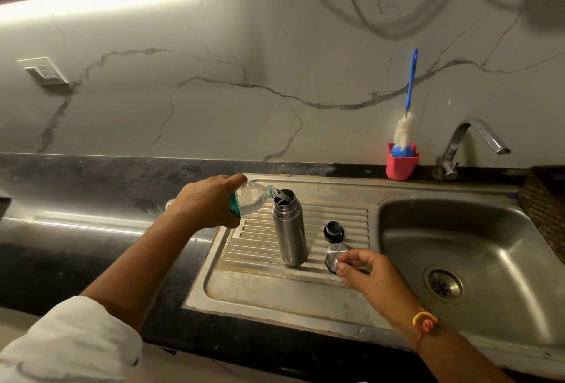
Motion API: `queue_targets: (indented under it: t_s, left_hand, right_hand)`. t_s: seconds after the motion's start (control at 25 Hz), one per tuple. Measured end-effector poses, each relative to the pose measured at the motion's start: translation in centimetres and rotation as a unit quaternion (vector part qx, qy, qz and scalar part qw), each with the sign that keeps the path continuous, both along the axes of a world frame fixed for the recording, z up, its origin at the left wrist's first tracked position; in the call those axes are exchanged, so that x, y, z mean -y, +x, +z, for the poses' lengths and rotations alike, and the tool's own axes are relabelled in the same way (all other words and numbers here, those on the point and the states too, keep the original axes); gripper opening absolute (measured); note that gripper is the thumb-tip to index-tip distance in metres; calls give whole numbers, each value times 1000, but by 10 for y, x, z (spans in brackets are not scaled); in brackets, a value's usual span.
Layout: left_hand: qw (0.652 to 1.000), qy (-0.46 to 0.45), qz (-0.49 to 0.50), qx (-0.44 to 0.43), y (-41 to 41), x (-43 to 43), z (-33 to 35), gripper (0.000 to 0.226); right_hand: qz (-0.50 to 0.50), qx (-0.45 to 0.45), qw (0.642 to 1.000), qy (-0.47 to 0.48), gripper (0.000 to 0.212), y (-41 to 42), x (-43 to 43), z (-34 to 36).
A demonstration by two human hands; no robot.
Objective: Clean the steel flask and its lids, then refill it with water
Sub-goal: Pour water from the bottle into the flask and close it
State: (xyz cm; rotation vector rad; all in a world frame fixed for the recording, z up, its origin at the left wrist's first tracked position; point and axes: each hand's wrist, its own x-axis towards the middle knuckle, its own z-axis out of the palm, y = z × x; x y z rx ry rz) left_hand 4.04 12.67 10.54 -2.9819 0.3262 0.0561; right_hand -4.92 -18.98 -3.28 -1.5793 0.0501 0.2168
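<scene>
- While the left hand [208, 202] wraps its fingers and thumb tightly round a clear, crinkled plastic bottle [250, 197] with a green label, the bottle is tipped with its neck at the open mouth of the steel flask [290, 235].
- The steel flask is a brushed-metal cylinder with a narrower shoulder; it stands upright on the ribbed, stained metal drainboard [260, 288].
- Right of the flask and nearer the person, the right hand [370, 272] has its fingers curled, with thumb and forefinger closed on the edge of the steel cap [334, 255].
- The steel cap is a round, shiny cup shape that lies tilted on the ribs, just right of the flask's base.
- A black stopper [334, 231], round and domed, sits on the ribs right of the flask and just behind the steel cap, apart from the hand.
- Further right of the flask is the smooth, rounded sink basin [458, 239], with a curved chrome tap [470, 141] at its back.
- Behind the flask and to its right, a red holder [400, 168] against the veined marble wall holds a bottle brush [406, 125] with white fluffy bristles and a blue handle.
- Left of the flask runs dark, speckled stone countertop [91, 260].
- A white sleeve [70, 346] covers the left forearm; an orange thread band [425, 323] circles the right wrist.
</scene>
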Motion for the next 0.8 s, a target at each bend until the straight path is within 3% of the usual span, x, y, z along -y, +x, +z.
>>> queue_targets:
  t_s: [0.8]
  left_hand:
    - [998, 53, -15, 21, 0, 1, 12, 90]
  right_hand:
    - [-6, -4, 1000, 8, 15, 2, -4, -7]
